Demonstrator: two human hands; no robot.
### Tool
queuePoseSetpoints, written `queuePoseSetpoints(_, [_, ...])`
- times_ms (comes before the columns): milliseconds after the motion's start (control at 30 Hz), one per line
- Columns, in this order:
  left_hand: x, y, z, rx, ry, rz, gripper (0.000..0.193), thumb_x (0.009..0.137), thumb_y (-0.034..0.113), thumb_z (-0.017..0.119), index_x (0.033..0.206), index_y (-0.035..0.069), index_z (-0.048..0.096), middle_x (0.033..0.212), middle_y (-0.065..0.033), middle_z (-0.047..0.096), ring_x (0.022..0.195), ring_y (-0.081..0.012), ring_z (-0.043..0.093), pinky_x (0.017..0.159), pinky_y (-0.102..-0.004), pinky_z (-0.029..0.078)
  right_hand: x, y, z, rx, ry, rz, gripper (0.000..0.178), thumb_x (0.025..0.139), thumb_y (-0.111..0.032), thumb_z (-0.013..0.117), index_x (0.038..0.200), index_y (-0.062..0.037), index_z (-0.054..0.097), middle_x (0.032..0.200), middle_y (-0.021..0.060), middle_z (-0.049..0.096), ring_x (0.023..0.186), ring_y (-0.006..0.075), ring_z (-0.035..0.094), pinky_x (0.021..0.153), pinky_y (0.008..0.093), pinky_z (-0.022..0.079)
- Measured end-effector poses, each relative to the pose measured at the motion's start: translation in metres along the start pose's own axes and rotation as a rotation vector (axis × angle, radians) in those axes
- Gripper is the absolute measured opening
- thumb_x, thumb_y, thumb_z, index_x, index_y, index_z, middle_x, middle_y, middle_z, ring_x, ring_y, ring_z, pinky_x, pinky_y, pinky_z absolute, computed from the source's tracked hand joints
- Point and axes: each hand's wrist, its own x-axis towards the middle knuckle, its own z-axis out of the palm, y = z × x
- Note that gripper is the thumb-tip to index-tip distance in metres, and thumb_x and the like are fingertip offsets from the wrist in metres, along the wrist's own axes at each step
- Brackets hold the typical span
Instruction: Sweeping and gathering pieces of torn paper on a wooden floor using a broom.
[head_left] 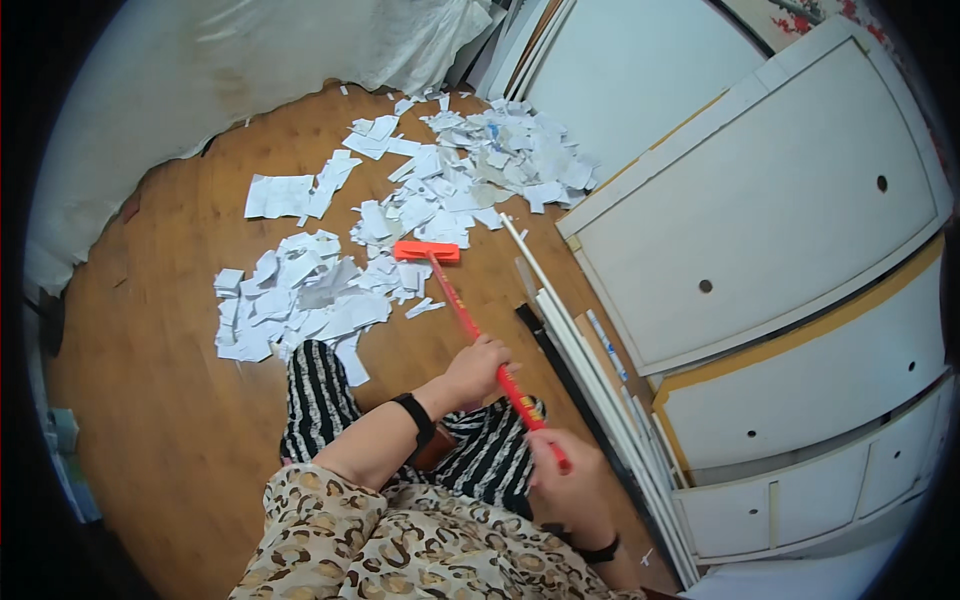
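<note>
Both hands are closed around the red handle [460, 308] of a broom, the left hand [477, 372] gripping it partway along, near the middle of the frame, and the right hand [568, 468] wrapped around its end, lower and to the right; the handle slants up and to the left to a flat orange-red broom head [427, 252], which sits just above the middle of the frame, at the edge of the scattered paper; torn white paper scraps [510, 150] spread thickly across the upper middle, and a second paper heap [305, 295] lies left of the broom head; a larger flat paper sheet [278, 196] lies above that heap; all of it is on a brown wooden floor [150, 400]; a black wristband [416, 420] is on the left wrist, and another dark band [600, 552] on the right; striped trousers [320, 400] and a spotted top [330, 530] fill the lower middle, one knee overlapping the near edge of the left heap in the view; a pale cloth [230, 80] hangs across the upper left; long white strips [590, 370] run from near the centre to the lower right, beside pale panels [780, 200] with small round holes, which line the right side of the frame.
</note>
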Motion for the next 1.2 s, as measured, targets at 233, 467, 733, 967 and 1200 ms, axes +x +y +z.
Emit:
queuePoseSetpoints(233, [0.005, 0.108, -0.042, -0.166, 0.011, 0.006, 0.029, 0.092, 0.030, 0.064, 0.081, 0.003, 0.064, 0.086, -0.0148, 0.066, 0.093, -0.0375, 0.057, 0.081, -0.0467, 0.050, -0.003, -0.074, -0.069, -0.340, 0.220, -0.449, 0.013, 0.076, -0.002, 0.071, 0.089, 0.0004, 0.070, 0.080, 0.0154, 0.070, 0.072, 0.0269, 0.069, 0.067, 0.0320, 0.053])
queuePoseSetpoints(467, [-0.028, 0.120, -0.040, -0.204, -0.037, -0.070, 0.027, 0.092, 0.025, 0.065, 0.077, 0.003, 0.061, 0.080, -0.0151, 0.063, 0.085, -0.0375, 0.057, 0.081, -0.0455, 0.046, -0.006, -0.059, -0.057, 0.283, -0.012, -0.381, 0.012, 0.077, 0.000, 0.065, 0.068, -0.0002, 0.057, 0.070, 0.0111, 0.063, 0.074, 0.0310, 0.067, 0.069, 0.0370, 0.052])
queuePoseSetpoints(733, [-0.022, 0.090, -0.023, -0.160, -0.031, -0.080, 0.032, 0.097, 0.030, 0.059, 0.080, 0.003, 0.063, 0.083, -0.0173, 0.065, 0.088, -0.0400, 0.056, 0.077, -0.0497, 0.049, 0.000, -0.036, -0.035, 0.328, 0.026, -0.327, 0.018, 0.079, 0.005, 0.060, 0.066, -0.0025, 0.051, 0.065, 0.0065, 0.055, 0.070, 0.0251, 0.063, 0.066, 0.0324, 0.049])
queuePoseSetpoints(967, [-0.020, 0.075, -0.022, -0.134, 0.038, -0.001, 0.026, 0.093, 0.025, 0.064, 0.080, 0.003, 0.065, 0.080, -0.0177, 0.064, 0.083, -0.0395, 0.056, 0.074, -0.0489, 0.047, 0.000, -0.020, -0.026, 0.232, -0.080, -0.440, 0.014, 0.078, 0.007, 0.063, 0.071, -0.0018, 0.054, 0.068, 0.0071, 0.059, 0.074, 0.0279, 0.066, 0.068, 0.0361, 0.051])
queuePoseSetpoints(1200, [-0.031, 0.142, -0.044, -0.221, -0.082, 0.048, 0.035, 0.094, 0.027, 0.064, 0.072, 0.000, 0.060, 0.068, -0.0215, 0.060, 0.070, -0.0431, 0.060, 0.065, -0.0508, 0.046, -0.027, -0.050, -0.067, 0.529, 0.101, -0.442, 0.031, 0.079, -0.015, 0.074, 0.061, -0.0030, 0.052, 0.062, 0.0088, 0.059, 0.066, 0.0287, 0.065, 0.060, 0.0352, 0.049])
